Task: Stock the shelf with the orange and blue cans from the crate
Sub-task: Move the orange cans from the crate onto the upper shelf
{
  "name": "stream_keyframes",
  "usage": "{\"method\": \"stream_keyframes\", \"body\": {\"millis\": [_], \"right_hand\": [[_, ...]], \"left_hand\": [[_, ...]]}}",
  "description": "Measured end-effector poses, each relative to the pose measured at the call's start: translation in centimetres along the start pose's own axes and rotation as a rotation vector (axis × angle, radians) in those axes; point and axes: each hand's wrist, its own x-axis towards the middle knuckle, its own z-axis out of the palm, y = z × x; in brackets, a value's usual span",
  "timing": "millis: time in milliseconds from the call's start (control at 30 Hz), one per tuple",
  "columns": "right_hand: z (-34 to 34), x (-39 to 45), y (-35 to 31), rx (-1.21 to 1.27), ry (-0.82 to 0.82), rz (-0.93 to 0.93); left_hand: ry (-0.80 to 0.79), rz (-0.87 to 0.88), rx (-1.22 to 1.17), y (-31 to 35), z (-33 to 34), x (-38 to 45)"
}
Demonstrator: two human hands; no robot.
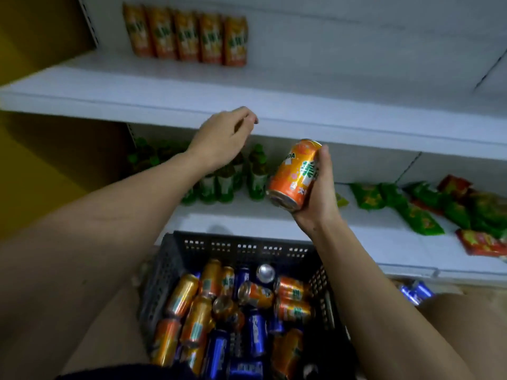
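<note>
Five orange cans line my upper shelf, bare rightward; right hand wraps an orange can, left hand loosely curled, empty, at its front edge above the crate.

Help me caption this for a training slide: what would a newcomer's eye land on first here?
Most likely the orange can, held tilted in the right hand at the centre, in front of the lower shelf. Below it, the dark crate is heaped with orange and blue cans. A row of five orange cans already stands at the back of the upper shelf, and the empty left hand hovers by its edge.
</note>
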Motion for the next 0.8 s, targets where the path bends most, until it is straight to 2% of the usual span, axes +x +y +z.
{"method": "stream_keyframes", "body": {"millis": [133, 233, 367, 567, 667, 800], "right_hand": [[3.3, 1.3, -5.3, -0.279, -0.054, -0.091], [5.3, 2.6, -7.7, -0.421, -0.059, -0.169], [6.1, 4.7, -8.4, -0.439, -0.045, -0.186], [7.7, 9.3, -8.4, -0.506, 0.019, -0.267], [9.5, 12.4, -8.0, -0.527, 0.049, -0.400], [12.9, 17.8, -8.1, -0.536, 0.057, -0.489]], "left_hand": [[0.077, 0.131, 0.198, 1.4, -2.0, 4.9], [-0.024, 0.079, 0.349, -0.2, -2.0, 7.9], [-0.159, -0.101, 0.449, -3.3, -2.4, 10.2], [-0.335, -0.179, 0.512, -5.8, -2.2, 12.4], [-0.331, -0.150, 0.502, -6.1, -1.8, 12.5], [-0.272, -0.131, 0.496, -6.4, -1.8, 12.4]]}}
